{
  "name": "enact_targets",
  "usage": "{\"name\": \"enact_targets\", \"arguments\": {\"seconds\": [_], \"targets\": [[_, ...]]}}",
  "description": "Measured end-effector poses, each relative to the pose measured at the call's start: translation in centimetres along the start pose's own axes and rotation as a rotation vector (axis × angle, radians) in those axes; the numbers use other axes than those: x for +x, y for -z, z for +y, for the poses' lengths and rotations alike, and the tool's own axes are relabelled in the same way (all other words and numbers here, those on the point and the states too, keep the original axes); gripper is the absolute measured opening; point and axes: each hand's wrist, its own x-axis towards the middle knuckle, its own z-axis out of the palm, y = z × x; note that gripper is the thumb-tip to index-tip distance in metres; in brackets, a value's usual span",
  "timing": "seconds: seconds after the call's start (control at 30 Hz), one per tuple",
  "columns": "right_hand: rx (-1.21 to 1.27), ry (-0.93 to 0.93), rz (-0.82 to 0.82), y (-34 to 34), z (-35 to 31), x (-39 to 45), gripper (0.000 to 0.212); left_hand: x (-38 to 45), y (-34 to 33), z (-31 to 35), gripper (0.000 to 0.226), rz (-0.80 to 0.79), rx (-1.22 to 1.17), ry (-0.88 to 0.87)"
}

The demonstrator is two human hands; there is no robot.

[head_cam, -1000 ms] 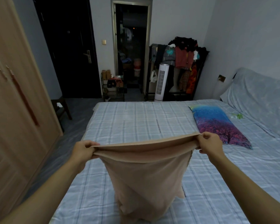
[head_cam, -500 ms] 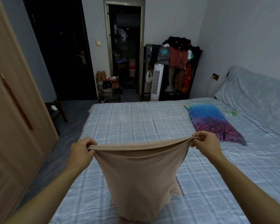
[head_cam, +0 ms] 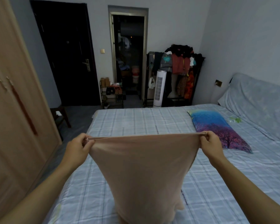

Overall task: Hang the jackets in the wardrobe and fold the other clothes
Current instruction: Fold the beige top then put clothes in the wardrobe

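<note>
No readable text anywhere; only a small dark printed mark on the bed sheet (head_cam: 184, 199), just right of the garment (head_cam: 144, 172), too blurred.

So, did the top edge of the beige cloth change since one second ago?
Yes: the beige cloth top edge, slack before, is now taut and straight against the bed.

Two bare forearms reach into view from the lower corners, one on each side, and no sleeve, cuff or glove shows on either along the whole visible length. The left hand (head_cam: 78, 147) carries no ring, watch or band that can be made out, and its wrist is likewise uncovered. The right hand (head_cam: 211, 143) is equally plain, with a bare wrist behind it. The fingernails look short and unpainted, though they are small in this view. Nothing else of the person shows
</note>
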Motion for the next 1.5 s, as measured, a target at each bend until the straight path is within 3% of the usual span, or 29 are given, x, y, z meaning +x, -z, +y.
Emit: {"name": "enact_targets", "arguments": {"seconds": [0.13,0.23,0.43,0.6,0.8,0.93,1.0,1.1,1.17,1.37,1.5], "targets": [[0.005,-0.029,0.023,0.5,0.2,0.1,0.017,0.1,1.4,-0.1,0.018,-0.293,-0.404,0.100],[0.022,-0.012,0.002,0.9,0.4,0.2,0.015,0.1,2.4,-0.4,0.028,-0.463,-0.477,0.155],[0.011,0.017,-0.035,0.3,1.0,-0.4,0.016,0.3,1.0,-0.3,0.008,-0.361,-0.410,0.158],[0.036,-0.010,-0.048,0.0,1.1,-0.6,0.017,0.4,0.3,-0.5,0.012,-0.308,-0.434,0.165],[0.050,0.017,-0.139,0.4,0.9,-0.8,0.018,0.0,0.1,-0.1,0.020,-0.485,-0.516,0.130],[0.030,-0.021,-0.162,-0.3,0.7,0.1,0.016,0.3,-0.1,0.7,0.019,-0.623,-0.718,0.251],[-0.006,-0.081,-0.124,-1.2,0.5,0.8,0.019,1.2,-0.8,1.4,0.017,-0.541,-0.701,0.330],[0.004,-0.218,-0.042,-3.3,-0.6,1.7,0.022,2.8,-3.2,2.8,0.020,-0.148,-0.549,0.492],[0.045,-0.236,-0.010,-5.2,-2.1,1.4,0.022,3.3,-4.8,4.1,0.019,0.030,-0.520,0.497],[0.205,-0.092,-0.154,-10.4,-7.4,-4.4,0.020,0.2,-8.2,9.5,0.016,-0.025,-0.425,0.206],[0.372,-0.024,-0.312,-12.1,-9.4,-8.4,0.015,-2.1,-9.8,11.8,0.014,-0.105,-0.449,0.168]]}}
